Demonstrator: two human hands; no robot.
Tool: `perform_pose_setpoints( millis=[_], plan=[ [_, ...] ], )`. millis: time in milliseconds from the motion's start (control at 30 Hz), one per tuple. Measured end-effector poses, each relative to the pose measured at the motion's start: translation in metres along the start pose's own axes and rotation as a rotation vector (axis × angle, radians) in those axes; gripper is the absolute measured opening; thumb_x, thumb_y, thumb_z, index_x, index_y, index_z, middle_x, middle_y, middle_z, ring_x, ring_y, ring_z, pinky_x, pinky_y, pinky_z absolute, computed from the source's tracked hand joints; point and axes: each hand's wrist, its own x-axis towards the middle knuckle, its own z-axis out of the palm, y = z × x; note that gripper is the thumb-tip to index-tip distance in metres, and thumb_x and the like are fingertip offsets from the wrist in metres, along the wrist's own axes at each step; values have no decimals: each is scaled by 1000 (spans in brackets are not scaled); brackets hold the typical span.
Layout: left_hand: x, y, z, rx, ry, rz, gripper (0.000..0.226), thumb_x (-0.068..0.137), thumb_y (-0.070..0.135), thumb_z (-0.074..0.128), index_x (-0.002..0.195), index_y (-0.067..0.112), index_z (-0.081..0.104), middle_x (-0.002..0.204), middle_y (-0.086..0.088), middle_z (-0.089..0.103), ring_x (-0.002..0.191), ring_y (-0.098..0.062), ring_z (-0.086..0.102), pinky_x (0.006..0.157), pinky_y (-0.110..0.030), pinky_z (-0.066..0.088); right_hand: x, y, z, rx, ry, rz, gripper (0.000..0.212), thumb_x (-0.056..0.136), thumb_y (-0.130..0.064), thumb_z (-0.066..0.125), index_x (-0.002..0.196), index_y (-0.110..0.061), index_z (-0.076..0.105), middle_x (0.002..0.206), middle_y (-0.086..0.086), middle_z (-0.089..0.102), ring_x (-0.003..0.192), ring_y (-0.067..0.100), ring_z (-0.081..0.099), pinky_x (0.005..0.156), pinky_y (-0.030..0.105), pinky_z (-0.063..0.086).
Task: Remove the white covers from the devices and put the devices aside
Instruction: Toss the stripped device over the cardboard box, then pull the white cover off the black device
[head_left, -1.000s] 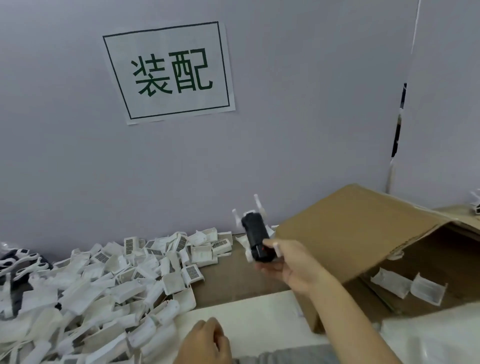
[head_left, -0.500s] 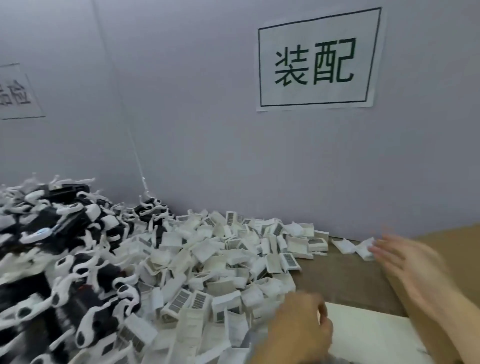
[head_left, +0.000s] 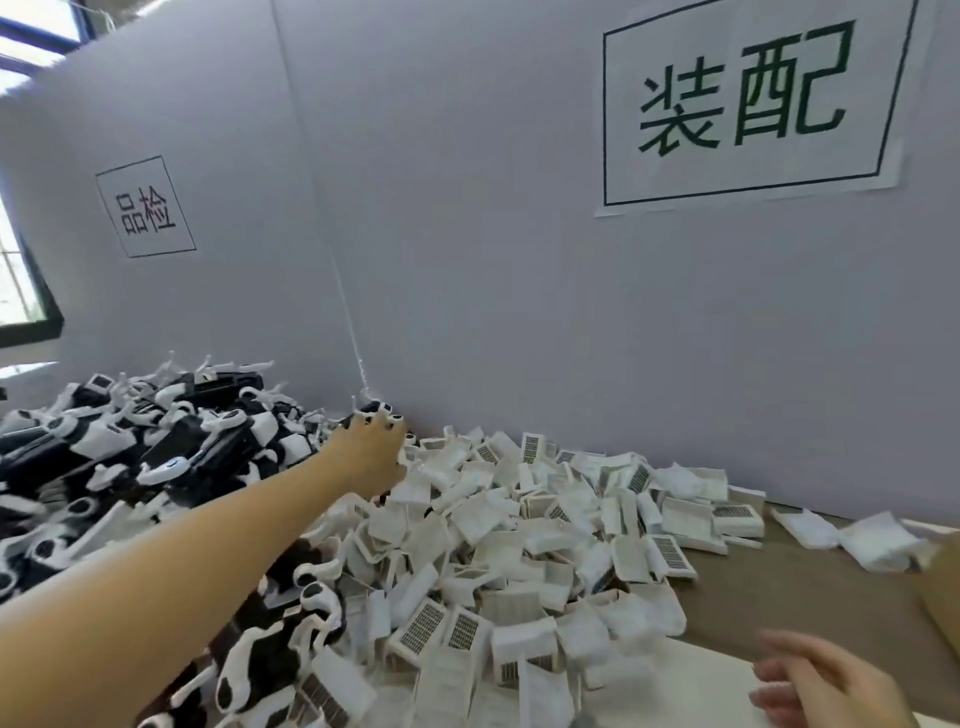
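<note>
Dozens of devices (head_left: 171, 457), black bodies with white arms, are heaped at the left of the worktop (head_left: 810, 587), many with a white piece on them, so by my reckoning a good share of the work is left. The left hand (head_left: 371, 452) is stretched out to the far edge of that heap, by the corner of the grey partition (head_left: 467, 291); its fingers curl down over something small and black-and-white there, but I can't tell whether they have closed on a device or only touch it.

To the right of the arm lies a wide litter of white covers (head_left: 524, 530), many showing barcode labels. They spread from the front edge back to the partition. Judging by that pile, plenty of devices are already stripped, though which ones in the heap are done I couldn't say.

At the bottom right the right hand (head_left: 826, 686) hangs low over a white sheet (head_left: 706, 670), blurred, fingers spread and holding nothing. A brown cardboard edge (head_left: 943, 592) shows at the far right.
</note>
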Motion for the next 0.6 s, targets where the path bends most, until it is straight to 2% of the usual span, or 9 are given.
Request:
perform_pose_setpoints(
  millis=[33, 67, 133, 167, 233, 300, 367, 467, 600],
  plan=[
    [10, -8, 10, -4, -33, -56, 58, 101, 35, 45, 152, 15, 27, 155, -19, 31, 141, -46, 32, 109, -54, 39, 0, 1, -2, -19, -50, 27, 17, 96, 13, 48, 91, 19, 63, 57, 31, 60, 32, 39, 56, 35, 31, 46],
    [18, -14, 19, -14, -72, -89, 61, 103, 32, 44, 156, 15, 20, 158, -20, 26, 143, -47, 29, 111, -55, 37, 0, 2, -4, -51, -77, 50, 14, 94, 13, 51, 92, 18, 63, 61, 31, 62, 40, 41, 60, 50, 39, 51],
    [32, -17, 35, -35, -164, -73, 62, 102, 19, 44, 158, 12, 18, 160, -18, 25, 143, -43, 32, 112, -51, 36, 1, 3, -6, -118, -115, 81, 13, 93, 16, 50, 94, 19, 62, 71, 33, 62, 50, 43, 61, 62, 43, 46],
    [37, -16, 41, -48, -209, -47, 58, 101, 13, 46, 156, 9, 25, 158, -18, 32, 140, -39, 38, 111, -45, 39, 0, 0, -3, -149, -106, 55, 16, 93, 19, 47, 94, 17, 63, 73, 33, 62, 51, 44, 61, 63, 44, 46],
    [45, -12, 51, -74, -236, -25, 40, 98, 7, 50, 138, 5, 48, 142, -17, 52, 126, -32, 53, 101, -36, 44, -2, 1, 2, -277, -49, -79, 24, 93, 22, 48, 86, 11, 68, 67, 31, 65, 48, 44, 63, 61, 42, 49],
    [52, -11, 58, -81, -150, -56, 29, 94, 0, 50, 120, 4, 61, 126, -15, 63, 113, -31, 61, 92, -35, 50, -4, 3, 5, -318, -28, -186, 28, 92, 19, 49, 80, 6, 71, 63, 26, 66, 48, 41, 64, 58, 40, 50],
    [57, -13, 57, -83, -36, -100, 31, 90, -5, 48, 113, 7, 66, 119, -12, 66, 108, -31, 64, 89, -39, 54, -4, 0, 4, -290, -58, -187, 30, 93, 18, 48, 80, 5, 71, 67, 28, 66, 53, 43, 64, 62, 42, 51],
    [64, -16, 45, -169, 127, -141, 33, 89, -7, 44, 108, 10, 66, 113, -11, 64, 98, -33, 63, 75, -37, 48, -1, -5, 1, -238, -109, -109, 32, 96, 18, 44, 82, 6, 70, 73, 33, 64, 62, 46, 62, 71, 49, 48],
    [68, -18, 8, -423, 273, -163, 30, 86, -10, 42, 99, 4, 65, 105, -19, 67, 89, -34, 57, 72, -37, 45, -2, -2, 2, -249, -107, -155, 33, 95, 19, 44, 85, 3, 71, 70, 28, 67, 58, 41, 61, 64, 42, 46]
  ],
)
